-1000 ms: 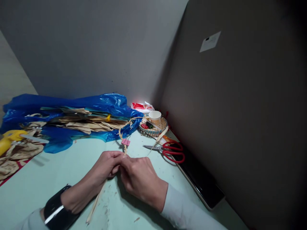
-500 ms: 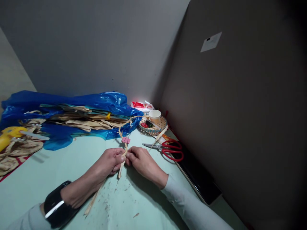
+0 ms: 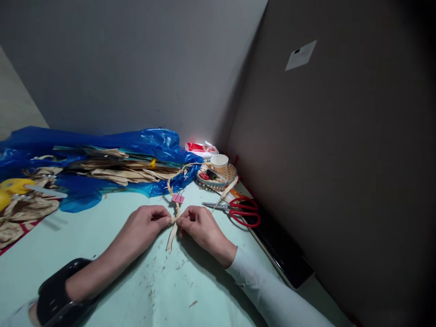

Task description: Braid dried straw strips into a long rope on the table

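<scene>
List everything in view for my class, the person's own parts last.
Braided strand: one, straw-coloured, centre
Clip: one, pink, on strand
Scissors: one pair, red-handled, right of clip
Flat slab: one, black, right side
Basket: one, tan, back corner
Cup: one, white inside, in basket
Packet: one, red and white, behind basket
Plastic sheeting: count unclear, blue, back left
Dried strips: many, tan, on sheeting
Tool: one, yellow, far left
Label: one, white, upper right
Wall panels: two, grey, back and right
Tabletop: one, pale green, below
Cuff: one, black, lower left
Left hand: one, bare, on strand
Right hand: one, bare, on strand
</scene>
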`<state>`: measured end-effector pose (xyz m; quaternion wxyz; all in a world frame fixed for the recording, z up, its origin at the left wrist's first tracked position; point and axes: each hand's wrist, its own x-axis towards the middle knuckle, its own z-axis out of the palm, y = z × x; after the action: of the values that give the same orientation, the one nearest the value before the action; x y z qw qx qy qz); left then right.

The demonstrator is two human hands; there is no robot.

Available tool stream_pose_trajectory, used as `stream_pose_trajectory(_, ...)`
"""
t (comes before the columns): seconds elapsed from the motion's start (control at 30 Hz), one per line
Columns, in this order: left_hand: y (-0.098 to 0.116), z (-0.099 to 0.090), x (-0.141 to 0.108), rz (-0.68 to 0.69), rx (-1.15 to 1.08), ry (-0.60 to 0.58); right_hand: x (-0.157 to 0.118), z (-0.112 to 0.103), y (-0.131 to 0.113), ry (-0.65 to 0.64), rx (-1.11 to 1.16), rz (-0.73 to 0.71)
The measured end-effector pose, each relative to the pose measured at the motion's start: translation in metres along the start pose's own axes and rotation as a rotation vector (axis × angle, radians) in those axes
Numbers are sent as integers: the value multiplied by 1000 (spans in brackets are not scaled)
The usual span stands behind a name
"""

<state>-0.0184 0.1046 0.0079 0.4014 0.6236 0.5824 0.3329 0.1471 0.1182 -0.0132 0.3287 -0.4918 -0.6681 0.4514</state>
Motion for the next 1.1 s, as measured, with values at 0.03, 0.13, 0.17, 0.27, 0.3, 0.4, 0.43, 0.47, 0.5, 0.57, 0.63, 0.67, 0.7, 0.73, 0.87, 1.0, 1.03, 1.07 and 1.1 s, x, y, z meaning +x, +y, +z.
stream_pose_trajectory(0.03, 3, 0, -3, 9, 52, 23, -1, 1, -1, 3, 8, -3)
stream_pose_trajectory(0.13, 15, 12, -20, 51, 316, 69, -1, 3, 0, 5, 53, -4)
stream_pose_trajectory(0.17, 18, 18, -26, 89, 401, 82, 0, 4, 1, 2, 73, 0)
stream_pose_trajectory(0.27, 22, 35, -41, 170, 651, 30, 2, 2, 3, -13, 135, 22)
stream_pose_trajectory(0.3, 21, 39, -44, 179, 733, 0, 2, 1, 2, -20, 153, 30)
stream_pose_trajectory(0.4, 20, 45, -47, 160, 944, -92, 0, -6, -3, -54, 195, 46)
stream_pose_trajectory(0.43, 20, 45, -46, 148, 990, -122, -1, -8, -6, -70, 206, 49)
stream_pose_trajectory(0.47, 21, 45, -45, 136, 1022, -151, -2, -10, -8, -83, 215, 52)
stream_pose_trajectory(0.5, 21, 46, -44, 129, 1040, -177, -4, -12, -11, -92, 221, 55)
stream_pose_trajectory(0.57, 22, 46, -43, 136, 1045, -210, -6, -14, -15, -101, 225, 64)
stream_pose_trajectory(0.63, 21, 46, -44, 157, 1020, -220, -6, -13, -16, -101, 223, 79)
stream_pose_trajectory(0.67, 20, 45, -45, 164, 1000, -212, -5, -13, -16, -103, 223, 89)
stream_pose_trajectory(0.7, 19, 43, -46, 168, 974, -199, -5, -13, -15, -106, 222, 100)
stream_pose_trajectory(0.73, 18, 41, -47, 177, 938, -179, -4, -12, -15, -105, 221, 109)
stream_pose_trajectory(0.87, 15, 22, -38, 219, 684, 3, -3, -13, -13, -84, 226, 110)
stream_pose_trajectory(1.0, 11, 5, -11, 95, 259, 108, -4, -14, -11, -114, 211, 59)
stream_pose_trajectory(1.03, 10, 4, -5, 42, 113, 20, -4, -13, -10, -113, 189, 42)
stream_pose_trajectory(1.07, 8, 4, 0, -17, -35, -66, -3, -13, -9, -103, 162, 28)
stream_pose_trajectory(1.1, 6, 5, 4, -69, -166, -145, -3, -12, -8, -85, 134, 18)
